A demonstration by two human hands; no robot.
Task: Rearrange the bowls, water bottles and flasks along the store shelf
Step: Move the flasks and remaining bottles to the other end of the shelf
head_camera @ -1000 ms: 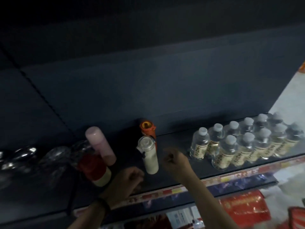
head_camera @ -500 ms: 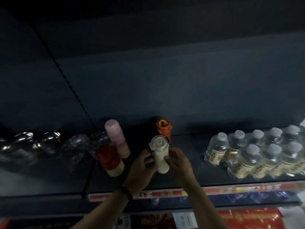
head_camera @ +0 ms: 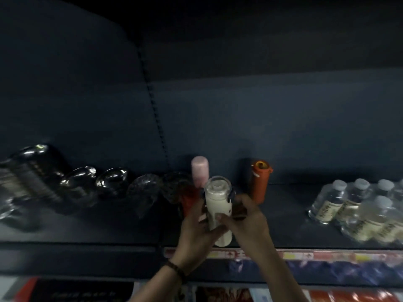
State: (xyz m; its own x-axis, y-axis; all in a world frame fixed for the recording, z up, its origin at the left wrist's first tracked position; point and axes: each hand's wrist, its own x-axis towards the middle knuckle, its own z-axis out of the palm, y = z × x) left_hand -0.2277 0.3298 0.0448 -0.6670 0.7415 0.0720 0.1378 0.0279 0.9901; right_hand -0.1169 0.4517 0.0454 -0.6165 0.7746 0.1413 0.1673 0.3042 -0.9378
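L hand (head_camera: 196, 227): I see it wrapped round the cream flask (head_camera: 218, 205) from the left.
R hand (head_camera: 248, 223): grips the same flask from the right, fingers curled on its body.
Cream flask: upright, at front of the shelf (head_camera: 87, 234); can't tell if its base touches.
Other flasks: pink flask (head_camera: 199, 171) and red flask (head_camera: 187, 199) just behind-left, orange flask (head_camera: 259, 182) behind-right by the back wall.
Bowls: glass bowls (head_camera: 111, 179) in a row along the left.
Water bottles (head_camera: 349, 205): grouped at right, well apart from both hands.
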